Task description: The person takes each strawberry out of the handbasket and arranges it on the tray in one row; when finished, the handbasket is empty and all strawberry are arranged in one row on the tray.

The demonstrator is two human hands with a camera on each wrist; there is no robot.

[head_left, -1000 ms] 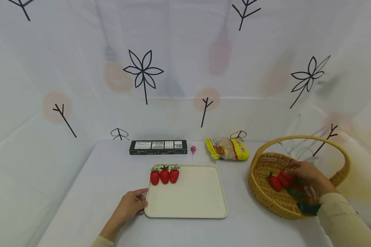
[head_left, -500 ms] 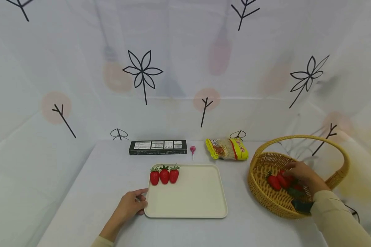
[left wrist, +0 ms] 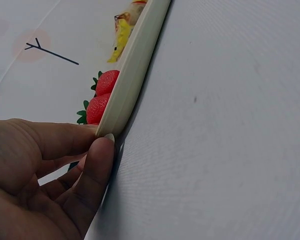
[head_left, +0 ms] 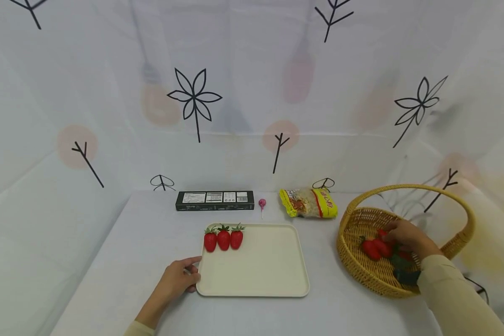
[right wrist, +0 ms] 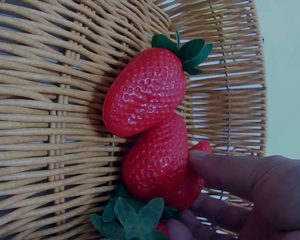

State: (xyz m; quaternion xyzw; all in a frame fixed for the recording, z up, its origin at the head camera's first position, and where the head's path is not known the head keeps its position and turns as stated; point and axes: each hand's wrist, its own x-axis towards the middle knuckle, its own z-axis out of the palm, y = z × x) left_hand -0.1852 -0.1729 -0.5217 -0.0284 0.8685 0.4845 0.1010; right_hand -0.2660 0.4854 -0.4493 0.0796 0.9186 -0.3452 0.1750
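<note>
A cream tray [head_left: 273,266] lies on the table with three red strawberries [head_left: 223,238] in a row at its back left corner. My left hand [head_left: 177,281] holds the tray's left edge; in the left wrist view its thumb and fingers [left wrist: 97,160] meet at the rim. My right hand [head_left: 409,237] reaches inside a wicker basket [head_left: 363,275]. In the right wrist view its thumb and fingers pinch a red strawberry [right wrist: 192,184], partly hidden behind another strawberry [right wrist: 155,160]. One more leafy strawberry [right wrist: 146,92] touches that one. Green leaves [right wrist: 132,220] show below.
A dark flat box [head_left: 215,200], a pink lollipop [head_left: 262,204] and a yellow food packet [head_left: 308,203] lie along the back. The basket's tall handle [head_left: 411,186] arches over its opening. Something dark green [head_left: 406,276] sits near the basket's front right.
My right hand and forearm have shifted slightly left within the basket, and the strawberries there have moved a little left. My left hand and the tray have stayed put.
</note>
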